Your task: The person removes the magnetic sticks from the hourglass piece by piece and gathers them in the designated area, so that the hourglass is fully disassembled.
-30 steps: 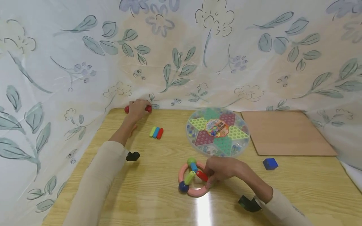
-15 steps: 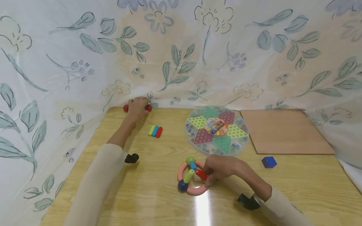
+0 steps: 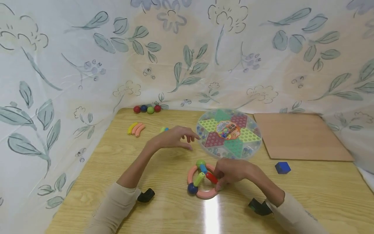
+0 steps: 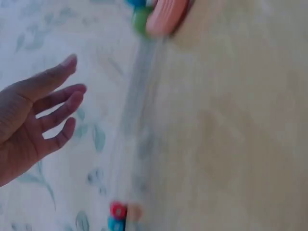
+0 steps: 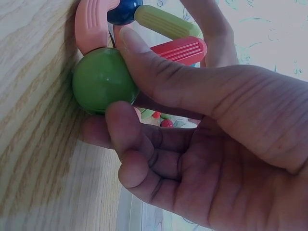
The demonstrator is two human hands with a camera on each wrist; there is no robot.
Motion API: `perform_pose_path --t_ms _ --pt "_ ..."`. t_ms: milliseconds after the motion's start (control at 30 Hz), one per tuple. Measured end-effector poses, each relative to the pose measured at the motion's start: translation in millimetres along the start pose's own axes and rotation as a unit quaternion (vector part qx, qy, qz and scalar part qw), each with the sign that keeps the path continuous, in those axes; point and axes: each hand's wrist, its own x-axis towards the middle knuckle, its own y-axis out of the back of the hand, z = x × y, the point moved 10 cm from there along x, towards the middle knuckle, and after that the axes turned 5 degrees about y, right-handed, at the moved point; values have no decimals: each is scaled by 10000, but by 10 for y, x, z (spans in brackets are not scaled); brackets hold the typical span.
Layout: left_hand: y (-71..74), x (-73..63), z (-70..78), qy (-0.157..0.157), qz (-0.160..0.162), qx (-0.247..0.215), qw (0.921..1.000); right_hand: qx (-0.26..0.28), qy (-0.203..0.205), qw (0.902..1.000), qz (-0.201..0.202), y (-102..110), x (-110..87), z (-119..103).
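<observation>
A ring of pink curved magnetic sticks [image 3: 206, 194] joined by balls lies on the table. A dark blue ball [image 3: 192, 188] and a green ball [image 3: 200, 163] show on it. Light green [image 3: 199, 179], red [image 3: 211, 177] and blue sticks [image 3: 203, 168] tilt up and inward from it. With thumb and fingers my right hand [image 3: 233, 170] holds the ring at another green ball [image 5: 103, 84], clear in the right wrist view. My left hand [image 3: 175, 138] hovers beyond the ring, fingers loosely bent and holding nothing, partly hiding some short sticks [image 3: 163, 129].
Several balls [image 3: 150, 110] line the back left edge. In front lie yellow and pink curved sticks [image 3: 138, 129]. Behind the ring is a round Chinese checkers board [image 3: 214, 139]; a brown board [image 3: 301, 136] and a blue cube [image 3: 282, 167] are at right.
My left hand has left the balls at the back edge and come right and nearer, with nothing in it. My right hand stays on the ring.
</observation>
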Motion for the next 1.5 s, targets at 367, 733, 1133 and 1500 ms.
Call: perform_pose_path --t_ms 367,733,1133,1500 --pt "-675 21 509 -680 -1412 221 9874 -158 213 9996 -9 -4 27 -49" --pt "-714 48 674 -676 -1258 613 9879 -259 306 9992 31 40 6 -94" --pt "-621 69 754 -908 -907 594 9899 -122 81 9998 99 39 -37 -38" --pt "-586 56 692 -630 -877 136 9941 -183 351 9992 110 17 -11 -58"
